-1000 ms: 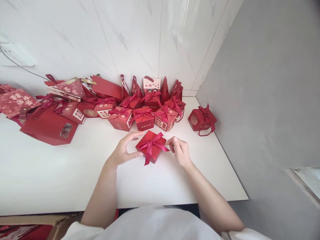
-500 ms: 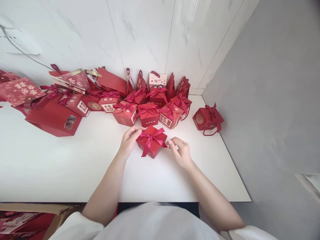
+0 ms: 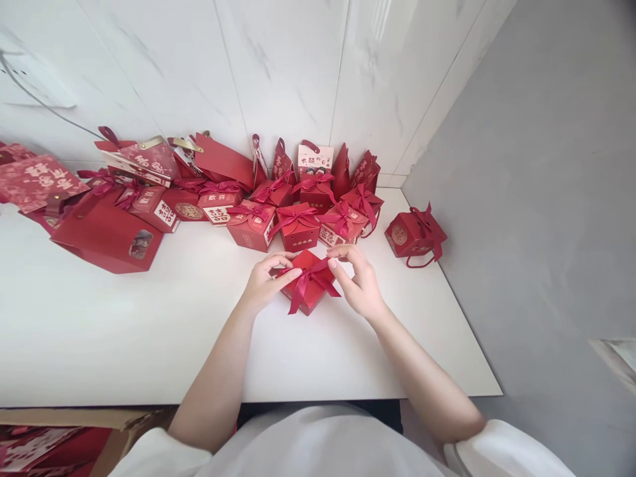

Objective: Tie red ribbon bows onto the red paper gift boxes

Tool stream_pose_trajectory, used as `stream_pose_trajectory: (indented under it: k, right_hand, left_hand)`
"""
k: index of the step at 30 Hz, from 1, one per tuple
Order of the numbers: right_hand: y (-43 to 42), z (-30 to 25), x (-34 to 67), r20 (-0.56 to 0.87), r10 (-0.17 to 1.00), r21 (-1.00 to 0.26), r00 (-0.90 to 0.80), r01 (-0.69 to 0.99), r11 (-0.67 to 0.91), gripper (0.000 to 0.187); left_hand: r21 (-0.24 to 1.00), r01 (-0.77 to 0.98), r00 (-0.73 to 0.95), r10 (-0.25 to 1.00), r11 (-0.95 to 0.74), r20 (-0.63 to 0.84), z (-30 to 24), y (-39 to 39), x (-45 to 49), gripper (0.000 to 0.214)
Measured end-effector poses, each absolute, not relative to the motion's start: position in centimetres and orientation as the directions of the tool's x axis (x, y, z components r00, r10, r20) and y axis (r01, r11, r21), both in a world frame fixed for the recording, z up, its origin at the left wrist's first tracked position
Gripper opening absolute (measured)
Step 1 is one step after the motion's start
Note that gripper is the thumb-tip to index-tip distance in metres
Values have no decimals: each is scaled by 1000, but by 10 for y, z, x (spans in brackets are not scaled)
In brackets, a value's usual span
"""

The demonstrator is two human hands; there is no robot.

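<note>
In front of me on the white table stands a small red gift box [image 3: 309, 303], its top tied with a dark pink ribbon bow [image 3: 314, 270]. My left hand [image 3: 268, 281] is at the box's left side, thumb and fingers closed on the left loop of the bow. On the other side my right hand [image 3: 358, 281] pinches the right loop between thumb and forefinger. Two ribbon tails hang over the front of the box. Just behind it sits another red box with a bow [image 3: 298, 228].
Several red gift boxes and bags line the wall, including a larger red bag with a window [image 3: 106, 232] at left. One red box with a cord handle [image 3: 415, 233] stands by the right wall. A cardboard carton [image 3: 119, 419] is below the table's front edge.
My right hand has moved up from the ribbon's right tail to the bow's right loop. My left thumb has come over the box top onto the left loop.
</note>
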State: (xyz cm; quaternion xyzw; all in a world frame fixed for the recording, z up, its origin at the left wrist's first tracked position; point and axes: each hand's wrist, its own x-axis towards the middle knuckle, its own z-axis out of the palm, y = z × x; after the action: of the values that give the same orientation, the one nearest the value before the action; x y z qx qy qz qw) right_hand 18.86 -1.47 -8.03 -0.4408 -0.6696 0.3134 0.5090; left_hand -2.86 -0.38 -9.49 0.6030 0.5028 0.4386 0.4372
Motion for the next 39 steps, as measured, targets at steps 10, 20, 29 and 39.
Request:
stream_pose_trajectory:
  k: [10,20,29,39]
  right_hand:
    - [-9,-113,161,66,998,-997,-20,-45,65,28]
    - [-22,-108,163,437,899,-844,21,354,402,19]
    - [-47,-108,143,694,582,-348,-425,510,787,30]
    - [-55,-121,124,652,659,-302,-374,669,679,33]
  left_hand:
    - [971,195,-18,989,-142,148,-102,-4,-19,26]
    - [994,49,-142,984,-99,105,-104,-6,-11,33]
    - [995,49,-227,970,-82,91,-93,-2,-29,33]
    - [990,138,78,996,23,-34,-93,-6,-28,48]
